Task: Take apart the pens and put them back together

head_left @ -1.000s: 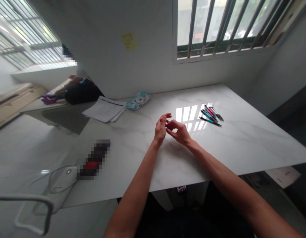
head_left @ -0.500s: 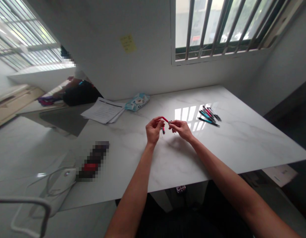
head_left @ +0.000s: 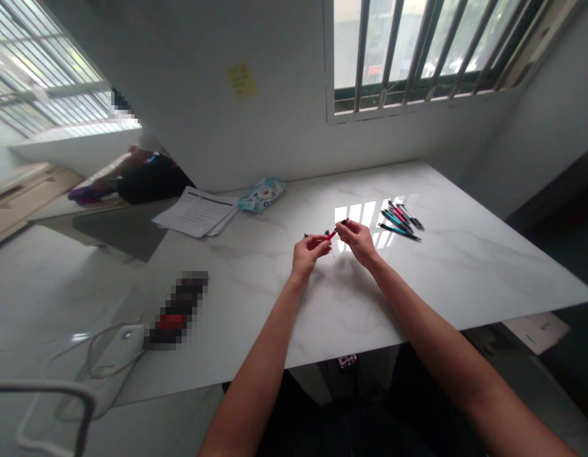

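Observation:
Above the middle of the marble-patterned table, both of my hands are closed around parts of a pen. My left hand pinches the red pen, its barrel pointing up and right. Fingers of my right hand grip the dark upper end of the same pen; I cannot tell whether that end is joined to the barrel. Small dark pieces and a thin pale stick show near my left fingers, too small to make out. To the right lies a group of pens in teal, red, black and white.
Papers and a blue-white soft packet lie at the back left. On the left stand a blurred-out dark object and a white device with a cable. Another person sits beyond the partition. A barred window is above.
Both hands have shifted a little right. The red barrel now tilts up toward my right hand, which has risen to the pen's dark end.

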Demonstrator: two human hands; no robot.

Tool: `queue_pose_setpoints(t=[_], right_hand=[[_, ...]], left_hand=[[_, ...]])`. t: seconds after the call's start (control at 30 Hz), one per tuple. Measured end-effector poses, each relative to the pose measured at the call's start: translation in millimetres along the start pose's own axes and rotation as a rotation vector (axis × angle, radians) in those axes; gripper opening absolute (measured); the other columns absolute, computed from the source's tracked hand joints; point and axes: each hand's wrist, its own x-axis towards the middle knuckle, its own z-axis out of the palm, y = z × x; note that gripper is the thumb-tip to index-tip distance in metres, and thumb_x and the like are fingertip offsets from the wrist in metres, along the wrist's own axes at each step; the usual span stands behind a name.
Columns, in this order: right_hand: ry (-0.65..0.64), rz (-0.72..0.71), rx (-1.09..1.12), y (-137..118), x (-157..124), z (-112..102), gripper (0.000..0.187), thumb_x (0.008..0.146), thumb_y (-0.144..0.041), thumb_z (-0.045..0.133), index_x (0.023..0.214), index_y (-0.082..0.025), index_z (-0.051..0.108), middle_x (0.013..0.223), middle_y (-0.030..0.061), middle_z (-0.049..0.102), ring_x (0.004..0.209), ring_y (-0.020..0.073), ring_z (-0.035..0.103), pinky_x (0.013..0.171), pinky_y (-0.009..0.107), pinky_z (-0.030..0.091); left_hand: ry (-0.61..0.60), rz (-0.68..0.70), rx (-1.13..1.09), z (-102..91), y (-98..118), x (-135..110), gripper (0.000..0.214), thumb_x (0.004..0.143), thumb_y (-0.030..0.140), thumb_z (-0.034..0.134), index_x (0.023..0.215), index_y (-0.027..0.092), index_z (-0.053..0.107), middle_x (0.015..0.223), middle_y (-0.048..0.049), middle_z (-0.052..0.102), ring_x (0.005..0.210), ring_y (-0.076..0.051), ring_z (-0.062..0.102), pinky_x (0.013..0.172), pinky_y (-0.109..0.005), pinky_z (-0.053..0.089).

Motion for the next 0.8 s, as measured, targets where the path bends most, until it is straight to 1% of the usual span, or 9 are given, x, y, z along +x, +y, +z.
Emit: queue_pose_setpoints(t=[0.1,0.2,0.33,0.4,0.5,0.57,0.63,0.73,0.8], right_hand=[[0.008,-0.003,-0.034,0,-1,1,0.036,0.075,-0.054,0.084,0.083,-0.02,0.072,0.07,-0.0033,0.058,0.061,0.0095,0.047,0.061,0.025,0.043],[0.032,-0.007,-0.063,0,-1,2,0.037,0.077,-0.055,0.08,0.084,-0.02,0.071,0.068,-0.0035,0.057,0.061,0.0103,0.049,0.062,0.025,0.045],[0.149,-0.049,-0.122,-3,4,-4,0.035,0.08,-0.053,0.074,0.093,-0.021,0.067,0.076,-0.0003,0.066,0.069,0.014,0.061,0.069,0.028,0.052],[0.214,-0.101,-0.27,-3,5,-10,0.033,0.08,-0.05,0.071,0.094,-0.021,0.066,0.082,0.003,0.071,0.074,0.0172,0.066,0.074,0.031,0.055],[0.239,-0.164,-0.632,-1,4,-19,0.024,0.082,-0.044,0.069,0.09,-0.021,0.067,0.088,0.0054,0.075,0.08,0.0197,0.07,0.079,0.033,0.055],[0.204,-0.151,-0.855,3,2,-22,0.019,0.084,-0.04,0.068,0.087,-0.021,0.067,0.085,0.0044,0.076,0.077,0.0197,0.07,0.077,0.032,0.053],[0.153,-0.114,-1.007,6,0,-21,0.016,0.086,-0.038,0.067,0.086,-0.022,0.067,0.081,0.0033,0.075,0.073,0.0194,0.069,0.074,0.03,0.05],[0.084,-0.065,-1.129,10,-2,-17,0.011,0.088,-0.034,0.068,0.091,-0.023,0.067,0.082,0.0028,0.077,0.074,0.019,0.069,0.072,0.028,0.048],[0.054,-0.035,-1.186,10,-3,-14,0.009,0.088,-0.03,0.068,0.095,-0.023,0.067,0.083,0.0026,0.077,0.075,0.0187,0.07,0.071,0.027,0.046]], left_hand=[[-0.01,-0.033,0.007,2.2,-3,-1,0.047,0.061,0.041,0.095,0.094,0.013,0.077,0.084,-0.0082,0.079,0.074,-0.017,0.073,0.084,-0.037,0.062],[0.021,-0.023,0.01,0.8,-6,1,0.046,0.062,0.04,0.094,0.094,0.013,0.077,0.085,-0.0079,0.078,0.073,-0.016,0.072,0.085,-0.038,0.061],[0.097,0.02,0.031,-5.2,-8,5,0.044,0.062,0.041,0.093,0.09,0.013,0.074,0.081,-0.0064,0.076,0.071,-0.015,0.071,0.081,-0.035,0.061],[0.117,0.055,0.089,-8.8,-8,7,0.04,0.064,0.041,0.09,0.088,0.014,0.073,0.08,-0.0058,0.075,0.071,-0.015,0.07,0.076,-0.032,0.059],[0.12,0.119,0.217,-12.8,-8,8,0.033,0.065,0.037,0.087,0.084,0.015,0.073,0.081,-0.0048,0.074,0.072,-0.014,0.068,0.069,-0.025,0.055],[0.12,0.138,0.262,-14.0,-8,9,0.03,0.065,0.035,0.087,0.082,0.015,0.073,0.081,-0.0041,0.073,0.073,-0.013,0.067,0.067,-0.023,0.052],[0.122,0.137,0.281,-14.6,-8,9,0.031,0.066,0.038,0.086,0.083,0.016,0.073,0.08,-0.0037,0.073,0.072,-0.013,0.066,0.066,-0.023,0.051],[0.122,0.141,0.293,-15.2,-8,9,0.034,0.068,0.044,0.085,0.083,0.015,0.073,0.079,-0.0039,0.072,0.069,-0.013,0.064,0.064,-0.023,0.05],[0.124,0.16,0.284,-15.7,-8,10,0.034,0.069,0.045,0.084,0.082,0.015,0.073,0.079,-0.004,0.072,0.069,-0.013,0.063,0.063,-0.023,0.05]])
